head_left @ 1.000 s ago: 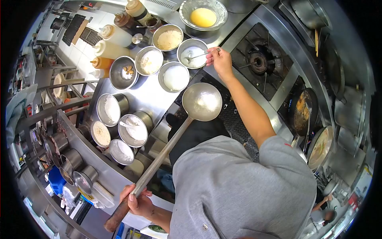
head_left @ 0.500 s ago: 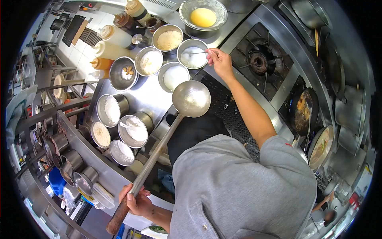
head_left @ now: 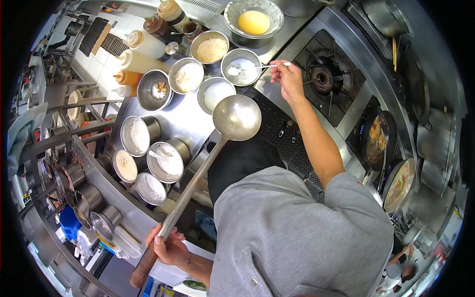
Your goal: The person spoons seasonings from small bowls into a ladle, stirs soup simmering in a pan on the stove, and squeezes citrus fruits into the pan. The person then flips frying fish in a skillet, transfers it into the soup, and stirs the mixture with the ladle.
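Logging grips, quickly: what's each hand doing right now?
Left hand: closed, holding the long-handled round silver metal ladle.
Right hand: closed, fingers pinching the slim silver metal spoon.

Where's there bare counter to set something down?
Main patch: steel counter between the bowl of brown pieces and the pots of white powder. Smaller strip: between the yellow-filled bowl and the stove. Crowded: the other upper bowls, nearly rim to rim, with bottles alongside; the right hand holds a spoon at one.

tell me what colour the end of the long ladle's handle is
The handle's end is brown, as the head view shows.
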`<state>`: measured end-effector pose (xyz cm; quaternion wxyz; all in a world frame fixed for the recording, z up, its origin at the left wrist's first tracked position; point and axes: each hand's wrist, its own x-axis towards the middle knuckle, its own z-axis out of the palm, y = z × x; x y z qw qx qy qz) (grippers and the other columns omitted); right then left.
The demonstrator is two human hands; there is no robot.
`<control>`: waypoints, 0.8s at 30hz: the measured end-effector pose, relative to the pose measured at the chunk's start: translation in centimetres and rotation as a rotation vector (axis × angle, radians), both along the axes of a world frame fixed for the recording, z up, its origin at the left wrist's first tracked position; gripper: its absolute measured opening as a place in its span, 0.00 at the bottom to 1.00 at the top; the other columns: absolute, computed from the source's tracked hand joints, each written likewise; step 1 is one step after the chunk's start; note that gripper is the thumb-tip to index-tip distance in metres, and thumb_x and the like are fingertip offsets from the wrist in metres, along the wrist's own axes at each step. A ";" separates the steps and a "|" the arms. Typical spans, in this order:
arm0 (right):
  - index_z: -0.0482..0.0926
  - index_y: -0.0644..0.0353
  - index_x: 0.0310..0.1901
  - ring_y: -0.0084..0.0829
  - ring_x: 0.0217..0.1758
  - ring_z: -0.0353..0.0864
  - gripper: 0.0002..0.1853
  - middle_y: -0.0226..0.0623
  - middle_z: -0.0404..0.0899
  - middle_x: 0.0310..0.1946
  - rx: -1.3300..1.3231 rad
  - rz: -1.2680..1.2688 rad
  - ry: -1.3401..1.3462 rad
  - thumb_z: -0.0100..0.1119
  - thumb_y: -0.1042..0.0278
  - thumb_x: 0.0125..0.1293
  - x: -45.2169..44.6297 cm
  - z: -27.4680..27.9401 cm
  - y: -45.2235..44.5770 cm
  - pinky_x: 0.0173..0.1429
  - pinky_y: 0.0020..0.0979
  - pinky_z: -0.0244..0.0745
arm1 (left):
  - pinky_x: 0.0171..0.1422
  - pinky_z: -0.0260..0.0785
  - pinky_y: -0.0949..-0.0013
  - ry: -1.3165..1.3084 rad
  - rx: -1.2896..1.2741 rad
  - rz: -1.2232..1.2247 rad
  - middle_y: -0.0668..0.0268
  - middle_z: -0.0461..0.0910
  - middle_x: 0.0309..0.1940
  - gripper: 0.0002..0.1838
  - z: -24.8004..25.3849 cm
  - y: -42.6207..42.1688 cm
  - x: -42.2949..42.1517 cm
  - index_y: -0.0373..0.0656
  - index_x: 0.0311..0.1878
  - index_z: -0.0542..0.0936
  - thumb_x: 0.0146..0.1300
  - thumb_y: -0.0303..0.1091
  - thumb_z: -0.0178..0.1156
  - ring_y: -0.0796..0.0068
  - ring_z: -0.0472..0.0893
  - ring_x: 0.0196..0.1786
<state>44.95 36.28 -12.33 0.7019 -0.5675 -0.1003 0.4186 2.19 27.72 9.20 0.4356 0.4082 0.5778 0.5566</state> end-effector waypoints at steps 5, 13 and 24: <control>0.76 0.69 0.39 0.21 0.21 0.71 0.11 0.33 0.74 0.23 0.075 0.022 0.028 0.49 0.69 0.68 0.6 3.3 -1.7 0.26 0.24 0.68 | 0.16 0.69 0.76 0.016 -0.001 -0.015 0.46 0.78 0.24 0.20 -0.3 0.4 0.2 0.27 0.45 0.73 0.60 0.39 0.53 0.68 0.76 0.15; 0.79 0.66 0.41 0.15 0.23 0.69 0.11 0.29 0.74 0.24 -0.047 0.126 -0.544 0.51 0.66 0.68 -0.1 6.9 -2.3 0.27 0.19 0.66 | 0.16 0.69 0.76 0.016 0.035 -0.044 0.45 0.78 0.25 0.20 -0.4 0.7 1.1 0.27 0.45 0.74 0.60 0.38 0.53 0.67 0.76 0.15; 0.79 0.66 0.33 0.18 0.18 0.72 0.10 0.31 0.76 0.18 -0.181 0.273 -0.574 0.50 0.70 0.65 0.0 -0.2 2.5 0.22 0.23 0.67 | 0.17 0.69 0.79 0.101 0.083 0.006 0.49 0.78 0.25 0.19 0.0 -0.9 0.8 0.28 0.45 0.71 0.62 0.38 0.50 0.72 0.78 0.18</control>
